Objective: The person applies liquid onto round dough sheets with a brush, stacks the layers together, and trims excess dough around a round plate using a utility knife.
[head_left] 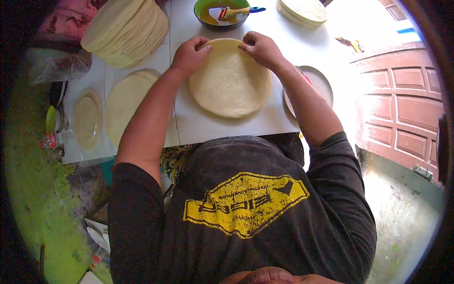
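Observation:
A flat round sheet of dough [230, 87] lies on the white table in front of me. At its far left edge, my left hand [193, 54] pinches the rim between thumb and fingers. My right hand [261, 49] grips the far right edge the same way, thumb on top. A second edge shows at the right side; I cannot tell how many layers lie there. Just beyond my hands is a dark green bowl [201, 20] of yellowish liquid, with a wooden-handled brush [238, 11] resting across it.
A tall stack of dough rounds [126, 35] stands at the back left, and a lower stack [302, 12] at the back right. More rounds [127, 102] lie left of my left arm. Partly behind my right arm sits a round pan [324, 90]. A brown panelled door [402, 97] is at right.

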Demonstrator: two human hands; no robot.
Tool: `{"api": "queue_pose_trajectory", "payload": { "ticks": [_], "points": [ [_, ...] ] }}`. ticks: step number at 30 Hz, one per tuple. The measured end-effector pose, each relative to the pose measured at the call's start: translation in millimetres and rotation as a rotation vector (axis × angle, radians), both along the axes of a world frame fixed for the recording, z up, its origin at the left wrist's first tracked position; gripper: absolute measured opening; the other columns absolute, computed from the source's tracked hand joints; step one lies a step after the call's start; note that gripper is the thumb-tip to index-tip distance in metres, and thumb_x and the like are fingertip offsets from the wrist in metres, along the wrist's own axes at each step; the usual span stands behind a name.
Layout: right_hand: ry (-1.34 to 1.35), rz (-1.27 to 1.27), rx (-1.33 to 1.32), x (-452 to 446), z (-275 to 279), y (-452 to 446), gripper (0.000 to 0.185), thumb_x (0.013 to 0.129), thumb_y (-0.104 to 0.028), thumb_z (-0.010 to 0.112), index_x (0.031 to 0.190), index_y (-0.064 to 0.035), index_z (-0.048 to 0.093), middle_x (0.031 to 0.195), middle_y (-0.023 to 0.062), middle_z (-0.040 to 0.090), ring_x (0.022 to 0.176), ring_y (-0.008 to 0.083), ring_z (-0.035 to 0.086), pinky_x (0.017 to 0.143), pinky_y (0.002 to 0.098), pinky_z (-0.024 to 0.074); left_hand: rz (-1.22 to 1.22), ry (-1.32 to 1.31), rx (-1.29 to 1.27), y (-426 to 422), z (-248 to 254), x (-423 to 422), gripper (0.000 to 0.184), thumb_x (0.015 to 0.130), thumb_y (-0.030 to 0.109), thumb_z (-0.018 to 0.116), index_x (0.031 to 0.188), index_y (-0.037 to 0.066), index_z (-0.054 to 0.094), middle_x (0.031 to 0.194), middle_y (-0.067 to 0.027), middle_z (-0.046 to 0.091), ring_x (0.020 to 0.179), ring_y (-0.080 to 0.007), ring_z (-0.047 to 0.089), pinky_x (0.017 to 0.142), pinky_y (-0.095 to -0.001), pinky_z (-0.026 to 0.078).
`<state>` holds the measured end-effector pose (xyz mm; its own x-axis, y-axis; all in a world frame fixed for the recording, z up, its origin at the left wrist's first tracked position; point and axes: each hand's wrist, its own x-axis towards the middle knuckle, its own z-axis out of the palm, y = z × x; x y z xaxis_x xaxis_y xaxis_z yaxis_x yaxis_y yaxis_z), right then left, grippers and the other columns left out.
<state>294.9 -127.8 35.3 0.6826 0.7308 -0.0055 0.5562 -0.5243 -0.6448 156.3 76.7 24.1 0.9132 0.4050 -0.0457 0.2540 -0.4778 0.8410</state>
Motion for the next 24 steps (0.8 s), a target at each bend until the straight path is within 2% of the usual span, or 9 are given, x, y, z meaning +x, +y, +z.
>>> {"api": "queue_pose_trajectory", "payload": {
  "ticks": [3,8,10,12,15,20,22,23,24],
  "points": [
    [0.029,0.008,0.000,-1.4,-1.6,-3.5,0.031,0.086,-0.031,0.067,0.107,-0.0074,0.066,0.099,0.0166,0.070,0.092,0.0336,0.067,0.083,0.0421,0.0515,-0.014,0.021,0.091,3.8,-8.5,-3.7,0.038,0.087,0.028,0.068,0.117,0.005,0.064,0.104,-0.0112,0.070,0.094,-0.0201,0.067,0.085,-0.0333,0.052],
    [-0.014,-0.016,-0.055,-7.4,0.9,-15.1,0.031,0.086,-0.028,0.067,0.110,-0.0082,0.065,0.101,0.0155,0.070,0.094,0.0326,0.067,0.084,0.0417,0.0520,-0.046,0.021,0.150,3.4,-3.5,-17.5,0.041,0.086,0.024,0.068,0.122,0.005,0.061,0.110,-0.0124,0.069,0.098,-0.0204,0.067,0.088,-0.0331,0.051],
    [0.009,-0.029,-0.086,-10.4,3.6,-20.6,0.032,0.086,-0.027,0.067,0.112,-0.0084,0.065,0.103,0.0153,0.070,0.094,0.0324,0.067,0.084,0.0412,0.0521,-0.019,-0.014,0.046,-0.3,-1.4,-22.1,0.040,0.085,0.018,0.067,0.122,0.004,0.061,0.112,-0.0122,0.069,0.100,-0.0203,0.067,0.090,-0.0323,0.051],
    [0.072,-0.080,-0.036,-11.5,5.2,-24.7,0.032,0.089,-0.020,0.066,0.117,-0.0074,0.063,0.103,0.0145,0.070,0.091,0.0260,0.067,0.085,0.0355,0.0518,-0.008,-0.046,0.039,-0.8,-5.7,-22.1,0.040,0.085,0.016,0.067,0.123,0.004,0.061,0.112,-0.0120,0.069,0.100,-0.0202,0.067,0.090,-0.0320,0.051],
    [0.102,-0.102,0.019,-8.8,3.7,-28.4,0.030,0.087,-0.023,0.065,0.114,-0.0085,0.065,0.105,0.0160,0.069,0.095,0.0310,0.067,0.086,0.0388,0.0523,0.008,-0.083,0.039,-3.1,-5.6,-21.1,0.039,0.085,0.014,0.066,0.123,0.004,0.061,0.113,-0.0119,0.069,0.101,-0.0198,0.066,0.091,-0.0316,0.050],
    [0.084,-0.117,0.040,-13.9,4.8,-31.3,0.030,0.087,-0.022,0.065,0.113,-0.0076,0.065,0.105,0.0158,0.069,0.095,0.0310,0.066,0.086,0.0387,0.0521,0.018,-0.157,0.052,-4.6,-8.1,-21.3,0.037,0.086,0.015,0.065,0.120,0.003,0.061,0.111,-0.0122,0.069,0.099,-0.0204,0.067,0.090,-0.0315,0.051],
    [0.085,-0.133,0.033,-15.7,3.7,-33.1,0.030,0.086,-0.021,0.066,0.113,-0.0073,0.065,0.106,0.0155,0.068,0.097,0.0310,0.066,0.087,0.0389,0.0517,0.025,-0.089,0.118,-5.2,-5.8,-23.4,0.041,0.085,0.019,0.067,0.123,0.005,0.060,0.118,-0.0135,0.065,0.106,-0.0247,0.063,0.096,-0.0339,0.048],
    [-0.169,-0.121,0.061,-19.5,1.2,-35.2,0.032,0.083,-0.020,0.068,0.112,-0.0073,0.065,0.107,0.0156,0.067,0.099,0.0318,0.064,0.089,0.0400,0.0507,0.023,-0.091,0.118,-4.8,-10.0,-26.5,0.041,0.085,0.019,0.067,0.123,0.005,0.060,0.118,-0.0135,0.065,0.106,-0.0247,0.063,0.096,-0.0339,0.048],
    [-0.423,-0.106,0.087,-23.3,-1.3,-37.3,0.033,0.080,-0.019,0.069,0.112,-0.0073,0.066,0.108,0.0157,0.066,0.101,0.0326,0.062,0.090,0.0411,0.0498,-0.085,-0.160,0.420,-4.3,-17.3,-31.2,0.047,0.086,0.025,0.067,0.127,0.005,0.056,0.126,-0.0146,0.060,0.115,-0.0280,0.057,0.101,-0.0387,0.043]
  ]
}}
